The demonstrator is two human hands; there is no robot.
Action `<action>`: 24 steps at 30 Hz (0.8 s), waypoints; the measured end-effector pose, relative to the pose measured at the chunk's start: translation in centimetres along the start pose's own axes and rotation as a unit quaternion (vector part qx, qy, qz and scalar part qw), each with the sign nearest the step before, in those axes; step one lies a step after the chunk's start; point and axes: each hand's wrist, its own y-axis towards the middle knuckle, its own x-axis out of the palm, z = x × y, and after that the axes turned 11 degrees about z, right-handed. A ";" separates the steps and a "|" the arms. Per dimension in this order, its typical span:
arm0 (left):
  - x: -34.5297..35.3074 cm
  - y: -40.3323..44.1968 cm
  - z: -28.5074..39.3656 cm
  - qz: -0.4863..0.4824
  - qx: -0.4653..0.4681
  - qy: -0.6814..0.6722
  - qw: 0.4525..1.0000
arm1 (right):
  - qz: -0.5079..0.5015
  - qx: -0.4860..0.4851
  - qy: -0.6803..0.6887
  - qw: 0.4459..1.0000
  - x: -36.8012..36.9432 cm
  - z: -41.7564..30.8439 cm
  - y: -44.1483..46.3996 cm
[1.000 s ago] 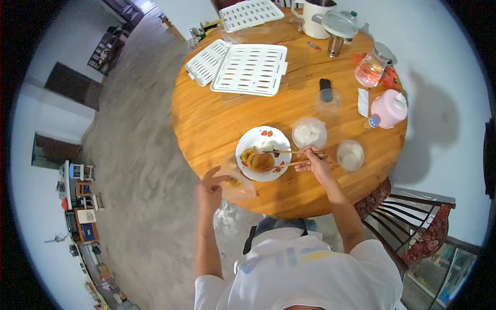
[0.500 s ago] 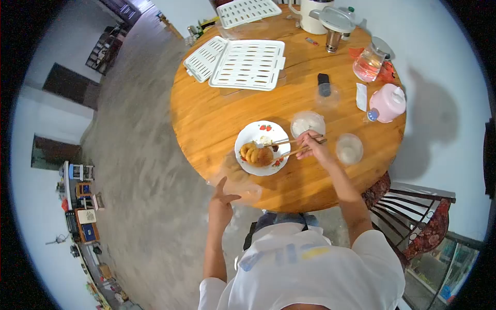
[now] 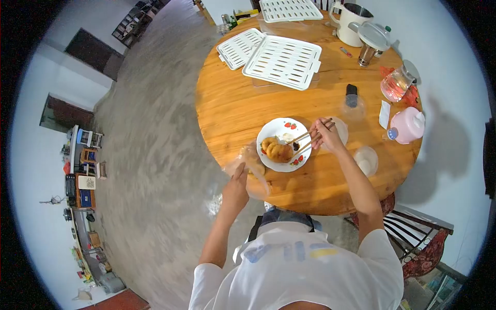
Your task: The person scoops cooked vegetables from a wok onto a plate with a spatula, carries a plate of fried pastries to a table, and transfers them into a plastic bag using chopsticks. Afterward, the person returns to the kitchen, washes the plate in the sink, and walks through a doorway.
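Observation:
My right hand holds a pair of wooden chopsticks, slanting down over a white plate with red strawberries. On the plate lies a golden-brown twisted bread roll, with a small white lump and a dark bit beside it. The chopstick tips are close to the roll; whether they touch it I cannot tell. At the table's near left edge, my left hand has its fingers together on a clear plastic bag. A round clear tub is partly hidden behind my right hand.
Another clear tub stands to the right on the round wooden table. White slotted lids, a black object, a glass jug, a pink bottle and a cream pitcher are farther back. A chair is at right.
The whole view has shifted. My left hand's fingers, spread apart before, are now together on the plastic bag, which looks lifted and bunched. My right hand still holds the chopsticks over the plate.

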 end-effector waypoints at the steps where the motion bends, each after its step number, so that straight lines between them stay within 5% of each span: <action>1: 0.0 0.3 -0.1 0.023 0.006 -0.025 0.999 | 0.006 -0.009 0.001 1.000 -0.1 -0.2 -0.4; 9: 0.9 3.0 -1.4 0.222 0.058 -0.105 0.968 | 0.005 -0.040 0.037 0.999 -0.3 -1.0 -2.0; 12: -0.9 3.2 0.8 0.104 -0.084 -0.266 0.955 | -0.008 -0.057 0.041 0.997 0.1 -0.4 -1.3; 24: 0.0 1.6 1.1 0.133 -0.037 -0.204 0.969 | -0.101 0.025 -0.001 0.995 -0.9 -2.6 4.0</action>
